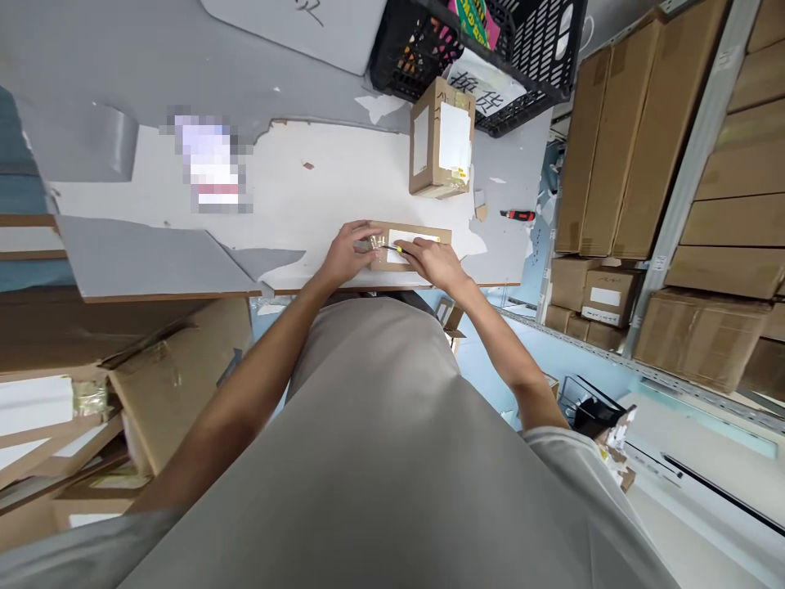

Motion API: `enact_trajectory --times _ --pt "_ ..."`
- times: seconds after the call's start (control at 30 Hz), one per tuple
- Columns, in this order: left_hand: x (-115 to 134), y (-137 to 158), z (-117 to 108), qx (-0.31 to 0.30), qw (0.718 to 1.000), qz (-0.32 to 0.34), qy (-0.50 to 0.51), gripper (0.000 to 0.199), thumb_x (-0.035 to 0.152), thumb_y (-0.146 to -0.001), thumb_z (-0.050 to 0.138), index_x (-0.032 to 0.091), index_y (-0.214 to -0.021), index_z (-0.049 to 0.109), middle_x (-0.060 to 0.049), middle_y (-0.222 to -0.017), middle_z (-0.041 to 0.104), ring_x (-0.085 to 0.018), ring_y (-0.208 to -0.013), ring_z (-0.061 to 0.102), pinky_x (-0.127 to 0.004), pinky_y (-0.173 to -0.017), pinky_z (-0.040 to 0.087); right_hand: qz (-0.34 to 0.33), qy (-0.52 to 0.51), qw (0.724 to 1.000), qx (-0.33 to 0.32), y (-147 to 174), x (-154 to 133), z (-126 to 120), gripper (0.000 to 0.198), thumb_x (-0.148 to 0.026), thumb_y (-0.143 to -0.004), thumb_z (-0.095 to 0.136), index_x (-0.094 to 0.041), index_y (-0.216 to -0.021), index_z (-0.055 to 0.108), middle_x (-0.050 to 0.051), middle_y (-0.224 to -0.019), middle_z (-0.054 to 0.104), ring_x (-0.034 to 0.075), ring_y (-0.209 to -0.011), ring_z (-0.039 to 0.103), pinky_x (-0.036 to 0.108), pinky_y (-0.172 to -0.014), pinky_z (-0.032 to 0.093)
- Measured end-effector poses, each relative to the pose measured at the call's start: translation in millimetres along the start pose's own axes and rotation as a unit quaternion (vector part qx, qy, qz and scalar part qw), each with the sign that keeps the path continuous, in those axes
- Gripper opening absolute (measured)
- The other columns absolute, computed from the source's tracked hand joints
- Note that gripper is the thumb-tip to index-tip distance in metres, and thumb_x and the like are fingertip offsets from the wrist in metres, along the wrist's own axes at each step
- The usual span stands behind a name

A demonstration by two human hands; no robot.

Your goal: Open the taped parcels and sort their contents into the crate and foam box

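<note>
A small cardboard box (442,237) with a white label lies flat near the front edge of the table. My left hand (347,255) grips its left end, with the fingers at the upper edge and the thumb lower down, around shiny clear tape (376,241). In my right hand (434,260), closed over the box's label, is a slim yellow-and-black cutter (398,249). Its thin dark tip points left to the taped end. Most of the cutter's handle is hidden under my fingers, so its full shape does not show.
Behind the box stands a taller labelled carton (423,147), beside a black plastic crate (515,90). A red-and-black utility knife (518,215) lies at the right. Torn grey covering (153,254) edges the white tabletop. Shelves of cartons (631,139) rise on the right.
</note>
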State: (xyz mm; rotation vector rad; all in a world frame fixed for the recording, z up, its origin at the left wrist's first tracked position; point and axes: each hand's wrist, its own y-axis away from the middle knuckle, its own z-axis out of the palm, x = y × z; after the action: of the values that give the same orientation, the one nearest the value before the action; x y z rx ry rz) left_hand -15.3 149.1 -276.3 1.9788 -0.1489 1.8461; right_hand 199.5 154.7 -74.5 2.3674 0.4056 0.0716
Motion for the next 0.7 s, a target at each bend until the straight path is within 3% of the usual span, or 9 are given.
enact_trajectory --times 0.4,0.7 --pt "-7.1 -7.5 10.2 -0.006 1.000 0.008 0.024 0.067 0.033 -0.088 0.092 0.029 -0.154 0.080 -0.015 -0.169 0.054 -0.043 -0.154 0.062 -0.057 -0.117 0.070 -0.002 0.085 0.996 -0.026 -18.3 -16.3 -6.3 0.050 -0.038 -0.129 0.037 -0.028 -0.171 0.062 0.016 -0.144 0.079 0.035 -0.130 0.077 0.039 -0.096 0.053" --pt "0.0 -9.7 9.7 -0.001 1.000 -0.010 0.015 0.068 0.027 -0.086 0.091 0.026 -0.153 0.080 -0.016 -0.170 0.054 -0.042 -0.153 0.063 -0.057 -0.119 0.068 -0.006 0.114 0.993 -0.033 -22.5 -28.5 -14.2 0.055 -0.015 -0.124 0.037 -0.022 -0.174 0.058 0.022 -0.147 0.078 0.036 -0.136 0.076 0.043 -0.103 0.057"
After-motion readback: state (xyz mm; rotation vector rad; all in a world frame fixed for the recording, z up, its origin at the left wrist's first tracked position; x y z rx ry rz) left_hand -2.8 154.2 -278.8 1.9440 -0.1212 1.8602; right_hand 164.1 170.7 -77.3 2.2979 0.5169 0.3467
